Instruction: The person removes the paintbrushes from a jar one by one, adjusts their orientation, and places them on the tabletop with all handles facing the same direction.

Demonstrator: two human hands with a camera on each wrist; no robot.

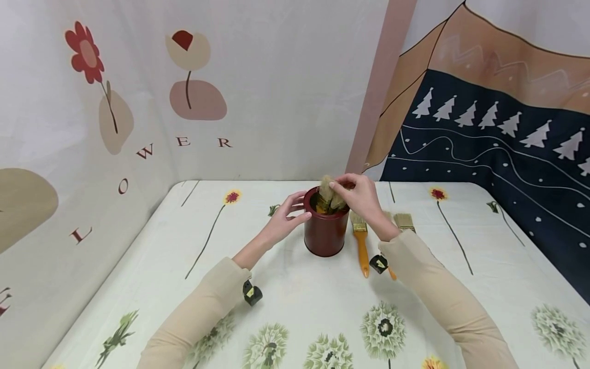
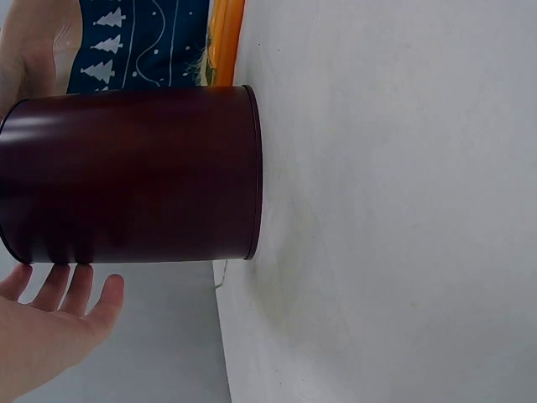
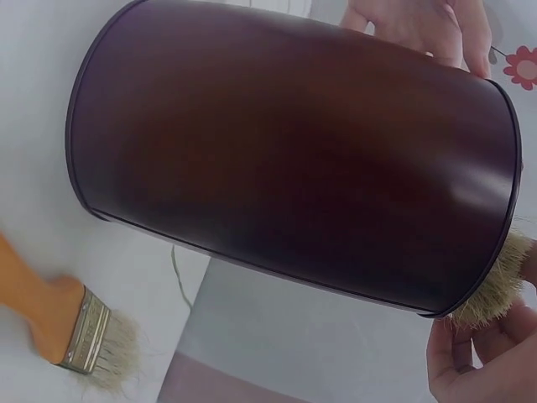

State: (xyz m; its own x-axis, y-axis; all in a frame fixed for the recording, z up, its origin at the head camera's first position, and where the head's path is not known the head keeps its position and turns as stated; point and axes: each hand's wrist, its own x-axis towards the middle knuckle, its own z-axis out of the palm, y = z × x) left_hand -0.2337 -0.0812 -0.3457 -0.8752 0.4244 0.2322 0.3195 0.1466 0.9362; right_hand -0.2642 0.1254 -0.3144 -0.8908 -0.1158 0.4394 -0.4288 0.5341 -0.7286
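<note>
A dark red can (image 1: pixel 324 230) stands upright in the middle of the table, with several paintbrushes (image 1: pixel 328 197) inside it, bristles up. My left hand (image 1: pixel 300 207) rests against the can's left side near the rim, fingers fairly straight; the left wrist view shows those fingers (image 2: pixel 71 290) at the can (image 2: pixel 134 176). Over the rim, my right hand (image 1: pixel 340 187) pinches the bristle end of one brush. In the right wrist view that brush's bristles (image 3: pixel 497 285) poke past the can (image 3: pixel 294 159), beside my right fingers (image 3: pixel 478 361).
Two more brushes lie on the flowered tablecloth (image 1: pixel 295 302) right of the can: one with an orange handle (image 1: pixel 361 243) and one (image 1: pixel 404 221) partly hidden by my right forearm. Printed cloth walls close in the left, back and right sides.
</note>
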